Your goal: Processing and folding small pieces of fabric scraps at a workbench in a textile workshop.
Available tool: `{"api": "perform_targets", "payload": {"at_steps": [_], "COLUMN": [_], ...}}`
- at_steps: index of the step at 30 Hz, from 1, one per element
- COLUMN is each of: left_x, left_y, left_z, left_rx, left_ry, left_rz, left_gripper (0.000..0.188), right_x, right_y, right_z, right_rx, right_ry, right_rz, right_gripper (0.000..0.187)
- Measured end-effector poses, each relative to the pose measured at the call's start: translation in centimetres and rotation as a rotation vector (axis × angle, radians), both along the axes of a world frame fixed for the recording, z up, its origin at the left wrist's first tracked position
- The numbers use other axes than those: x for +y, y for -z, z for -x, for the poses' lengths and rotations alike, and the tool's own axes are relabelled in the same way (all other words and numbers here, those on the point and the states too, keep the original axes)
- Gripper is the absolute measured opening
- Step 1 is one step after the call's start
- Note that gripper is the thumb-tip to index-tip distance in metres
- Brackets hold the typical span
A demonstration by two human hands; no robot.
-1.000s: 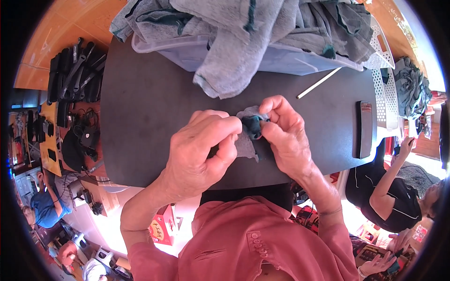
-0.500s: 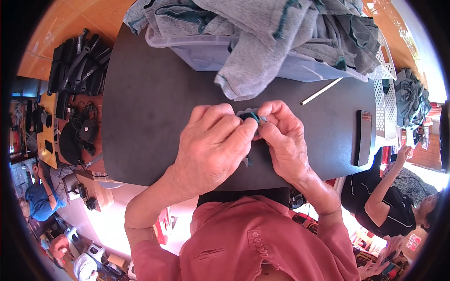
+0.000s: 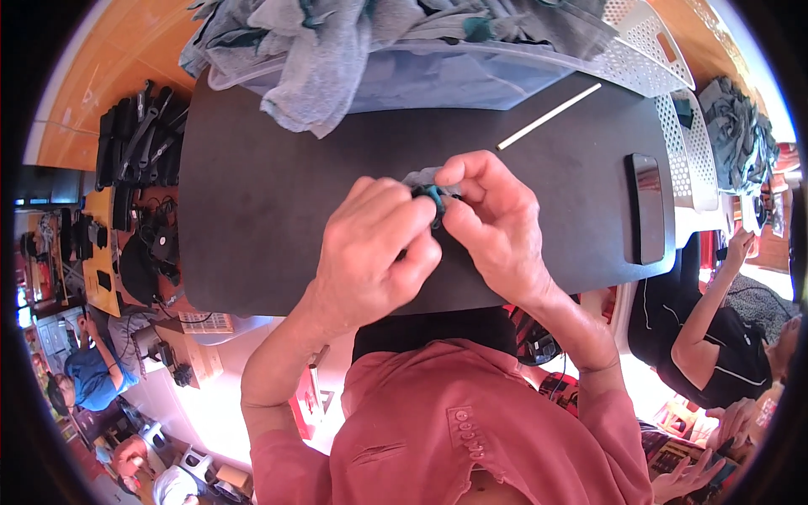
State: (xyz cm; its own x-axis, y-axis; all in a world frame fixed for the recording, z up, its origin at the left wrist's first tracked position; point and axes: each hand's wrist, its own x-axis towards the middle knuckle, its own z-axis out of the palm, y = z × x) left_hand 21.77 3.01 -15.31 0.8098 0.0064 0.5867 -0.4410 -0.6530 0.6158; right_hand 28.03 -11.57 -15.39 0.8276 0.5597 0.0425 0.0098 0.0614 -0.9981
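Over the middle of the dark table, my left hand (image 3: 370, 244) and my right hand (image 3: 497, 227) meet at a small bunched piece of grey fabric with teal edging (image 3: 433, 193). Both hands pinch it with curled fingers, and much of it is hidden behind them. Beyond my hands stands a translucent plastic bin (image 3: 446, 80), heaped with grey fabric pieces (image 3: 320, 67) trimmed in teal. One piece hangs over the bin's near wall onto the table.
A pale thin stick (image 3: 549, 116) and a black phone (image 3: 647, 208) lie on the table (image 3: 252, 194) to the right. White perforated baskets (image 3: 690, 151) stand at its right edge. Dark straps (image 3: 141, 135) are piled on the left. Co-workers sit at left (image 3: 88, 379) and right (image 3: 715, 337).
The view has shifted, so the bin and its fabric appear farther up and left. My hands still grip the small fabric piece, with the left fingers curled differently.
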Motion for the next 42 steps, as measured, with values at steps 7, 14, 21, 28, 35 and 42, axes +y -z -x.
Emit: {"api": "perform_targets", "payload": {"at_steps": [7,14,21,28,35,42], "left_x": [-0.7,-2.0,0.0,0.7,0.2,0.4], "left_y": [-0.4,0.0,-0.6,1.5,0.9,-0.2], "left_z": [1.8,0.1,-0.1,0.3,1.0,0.9], "left_rx": [0.199,-0.032,0.421,0.813,0.518,0.537], "left_ry": [0.011,-0.078,-0.065,0.173,0.026,0.023], "left_rz": [0.528,-0.134,0.489,0.859,0.586,0.480], "left_gripper": [0.023,0.024,0.027,0.020,0.016,0.013], "right_x": [-2.1,-2.0,-2.7,-2.4,-1.6,-1.5], "right_y": [0.5,0.4,2.0,1.4,1.6,2.9], "right_z": [-0.3,0.1,-0.1,-0.1,0.6,0.4], "right_rx": [0.498,0.408,0.479,0.460,0.495,0.487], "right_ry": [-0.053,-0.086,-0.218,-0.252,-0.098,-0.135], "right_rz": [-0.258,-0.321,-0.419,-0.370,-0.307,-0.405], "right_gripper": [0.012,0.014,0.015,0.017,0.021,0.020]}}
